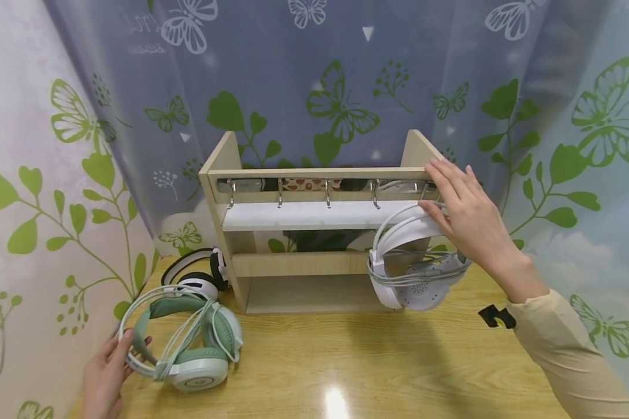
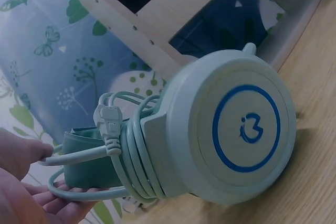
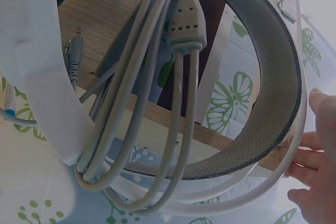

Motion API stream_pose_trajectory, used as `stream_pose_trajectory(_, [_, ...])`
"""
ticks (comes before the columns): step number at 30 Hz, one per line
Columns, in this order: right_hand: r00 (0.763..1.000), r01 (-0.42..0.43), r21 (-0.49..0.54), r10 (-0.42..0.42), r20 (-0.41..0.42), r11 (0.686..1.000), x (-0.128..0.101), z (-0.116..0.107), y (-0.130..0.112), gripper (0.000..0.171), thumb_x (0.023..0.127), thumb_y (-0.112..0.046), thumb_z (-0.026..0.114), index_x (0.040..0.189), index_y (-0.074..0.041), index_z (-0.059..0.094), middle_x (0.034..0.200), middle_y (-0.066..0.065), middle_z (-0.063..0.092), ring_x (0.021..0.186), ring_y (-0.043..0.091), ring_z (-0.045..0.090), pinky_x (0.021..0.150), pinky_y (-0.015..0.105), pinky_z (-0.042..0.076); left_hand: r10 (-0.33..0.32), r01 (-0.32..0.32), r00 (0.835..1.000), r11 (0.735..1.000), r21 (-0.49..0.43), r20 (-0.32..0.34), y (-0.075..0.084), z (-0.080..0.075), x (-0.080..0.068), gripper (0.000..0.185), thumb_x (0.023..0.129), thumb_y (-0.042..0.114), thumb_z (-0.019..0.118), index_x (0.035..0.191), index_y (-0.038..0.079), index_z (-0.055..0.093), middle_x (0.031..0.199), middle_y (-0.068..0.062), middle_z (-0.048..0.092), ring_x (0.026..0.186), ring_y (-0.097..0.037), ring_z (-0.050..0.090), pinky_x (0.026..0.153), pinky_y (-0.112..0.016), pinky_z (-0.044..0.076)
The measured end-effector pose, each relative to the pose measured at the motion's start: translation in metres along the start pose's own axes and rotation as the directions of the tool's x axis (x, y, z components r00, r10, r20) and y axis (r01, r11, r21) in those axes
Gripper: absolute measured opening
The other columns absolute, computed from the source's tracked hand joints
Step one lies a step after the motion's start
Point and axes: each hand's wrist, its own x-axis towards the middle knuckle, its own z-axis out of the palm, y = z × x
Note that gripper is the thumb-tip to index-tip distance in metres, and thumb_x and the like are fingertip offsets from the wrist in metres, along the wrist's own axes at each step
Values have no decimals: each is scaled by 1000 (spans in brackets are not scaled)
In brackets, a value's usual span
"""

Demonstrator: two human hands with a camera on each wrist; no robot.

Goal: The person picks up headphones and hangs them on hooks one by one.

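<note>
Behind right hand (image 1: 463,215), white headset (image 1: 416,273) band & hook hidden.

Light wood-grain table (image 1: 377,372) carries a small wooden rack (image 1: 304,233) at the back (row of metal hooks (image 1: 327,195) under its top rail). Green-and-white headset (image 1: 188,343) lies flat front-left with its cable wound round it; a black-and-white headset (image 1: 199,273) sits just behind, beside the rack's left post.
</note>
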Motion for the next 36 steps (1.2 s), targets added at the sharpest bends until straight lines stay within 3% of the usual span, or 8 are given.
stream_pose_trajectory(12, [1000,3,-4,-3,-6,1000,0,0,-1,75,106,-58,29,152,1,42,154,20,44,145,38,37,124,54,19,160,-165,985,981,105,57,14,6,-5,68,104,38,56,154,-3,37,84,30,65,77,10,67,67,-12,56])
stream_pose_trajectory(14, [1000,4,-5,-4,-7,1000,0,1,-1,75,106,-58,29,152,1,42,154,20,44,145,38,37,124,54,19,205,-215,976,964,156,76,16,7,-4,68,104,38,56,153,-5,37,85,32,63,77,11,66,66,-12,55])
stream_pose_trajectory(20, [1000,3,-5,-3,-8,1000,0,1,0,75,106,-58,29,152,1,42,155,20,43,146,37,37,124,54,19,337,-368,921,917,151,197,20,9,-2,64,106,29,55,148,-15,36,98,34,63,83,8,67,71,-13,56])
stream_pose_trajectory(22, [1000,2,-5,-2,-7,1000,0,1,0,75,106,-58,29,152,1,42,155,20,43,146,37,37,124,54,19,351,-387,912,907,164,214,20,9,-2,63,106,29,54,148,-15,36,98,34,63,83,7,68,72,-11,55])
stream_pose_trajectory(25, [1000,0,-2,0,-5,1000,0,0,0,75,106,-57,29,152,1,42,155,20,43,146,37,36,124,54,19,352,-388,912,907,162,212,20,11,-1,63,106,29,54,149,-14,37,95,33,64,80,4,70,72,-11,55])
stream_pose_trajectory(31, [1000,-4,0,4,1,1000,-1,0,0,74,106,-56,30,153,1,41,156,20,42,147,36,35,124,53,18,376,-388,909,921,36,178,18,16,2,50,105,22,56,145,-7,49,105,24,66,86,3,70,73,-16,58])
stream_pose_trajectory(36, [1000,-5,0,5,5,1000,-1,-1,0,72,107,-55,32,153,0,41,156,20,42,147,36,35,124,53,18,401,-410,900,912,22,169,16,18,1,46,105,22,56,143,-4,54,109,22,66,88,3,70,74,-17,58])
